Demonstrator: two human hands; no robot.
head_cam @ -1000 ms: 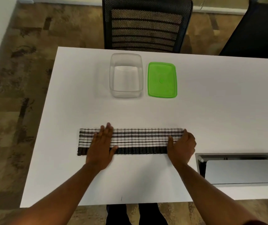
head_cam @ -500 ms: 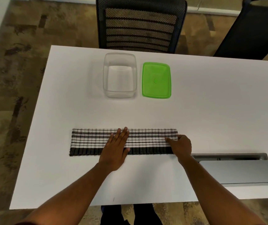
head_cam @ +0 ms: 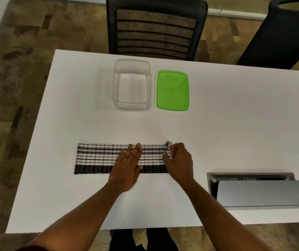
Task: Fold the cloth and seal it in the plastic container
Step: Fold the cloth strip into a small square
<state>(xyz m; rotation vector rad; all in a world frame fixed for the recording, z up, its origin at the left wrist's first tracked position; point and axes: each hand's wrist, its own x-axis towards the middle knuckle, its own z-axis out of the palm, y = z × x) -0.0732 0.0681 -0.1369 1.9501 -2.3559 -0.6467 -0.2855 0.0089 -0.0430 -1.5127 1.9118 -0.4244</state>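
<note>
A black-and-white checked cloth (head_cam: 98, 158) lies folded into a long narrow strip near the front of the white table (head_cam: 235, 124). My left hand (head_cam: 128, 163) presses flat on the strip's middle, fingers spread. My right hand (head_cam: 179, 162) grips the strip's right end, which is lifted and curled off the table. Farther back stands a clear plastic container (head_cam: 132, 84), open and empty. Its green lid (head_cam: 172, 90) lies flat on the table just to its right.
A metal cable hatch (head_cam: 253, 189) with its flap raised is set into the table at the front right. A black mesh chair (head_cam: 156, 28) stands behind the table, and a second dark chair (head_cam: 281, 33) at the back right.
My left hand slid right along the cloth to its middle. My right hand closed on the right end and lifted it, carrying it leftward.
</note>
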